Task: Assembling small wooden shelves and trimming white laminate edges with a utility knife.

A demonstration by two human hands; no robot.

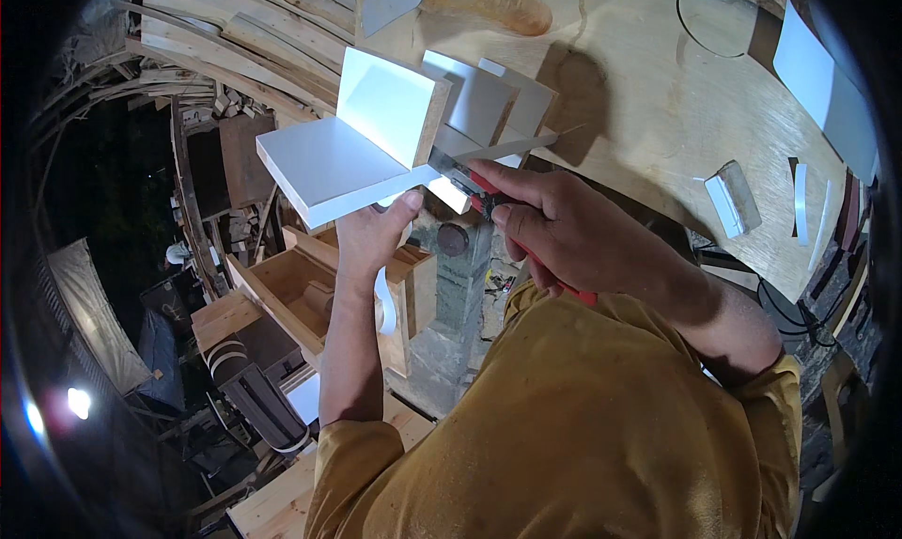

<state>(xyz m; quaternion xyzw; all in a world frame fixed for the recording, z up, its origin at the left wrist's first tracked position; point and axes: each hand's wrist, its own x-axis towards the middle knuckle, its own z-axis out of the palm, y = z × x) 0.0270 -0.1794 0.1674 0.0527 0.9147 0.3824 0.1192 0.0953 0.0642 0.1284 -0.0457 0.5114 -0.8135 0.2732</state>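
Observation:
A white board piece (324,161) with several upright white panels (390,107) rises over the near side of the bench. Raw brownish edges show on some of the panels. My left hand (371,234) is closed on the board's near edge from below, its thumb on the front side and most of its fingers hidden. My right hand (578,221) grips a red and black utility knife (484,199). The knife's metal blade (445,163) points up and left, touching or very near the board's edge beside the first upright panel.
A pale plywood worktop (648,88) spreads behind and to the right, with a sanding-block-like piece (732,201) and thin white strips (800,205) on it. Wooden planks (254,22) are stacked at far left. An open wooden drawer box (301,290) stands below my left forearm.

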